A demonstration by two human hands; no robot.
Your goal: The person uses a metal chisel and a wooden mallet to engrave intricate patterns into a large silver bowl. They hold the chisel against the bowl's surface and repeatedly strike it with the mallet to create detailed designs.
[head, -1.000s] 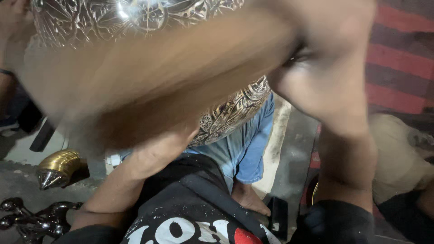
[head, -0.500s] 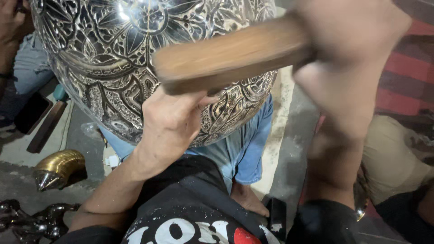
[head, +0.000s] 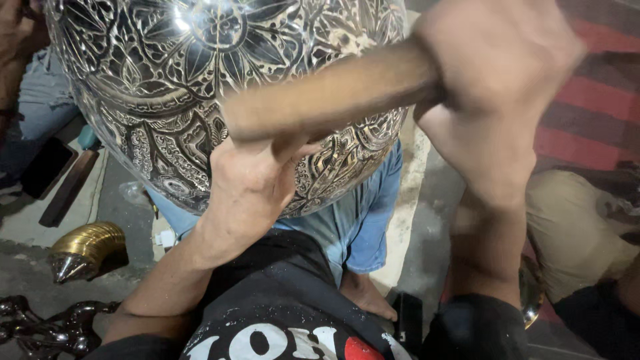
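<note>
A person's right hand (head: 497, 80), fingers wrapped tight around one end, holds a blurred brown wooden mallet (head: 327, 93) across the face of a large, rounded silver-coloured metal vessel (head: 200, 87) chased all over with flower and leaf patterns. The left hand (head: 250, 183) presses against the vessel's lower curve just beneath the mallet, its fingers bunched together; whether they pinch a small tool cannot be told. The vessel fills the upper left of the view and rests over the blue-jeaned knee (head: 360, 220) of someone opposite, leaving almost no gap between mallet, hand and metal. On the grey concrete floor (head: 107, 207) at lower left lie a ribbed brass-coloured cone-tipped fitting (head: 83, 250) and, near the corner, a dark heavy chain (head: 47, 330), well apart from the hands. A dark flat bar (head: 67, 190) lies near the left edge. A red-striped mat (head: 587, 113) runs along the right edge.
</note>
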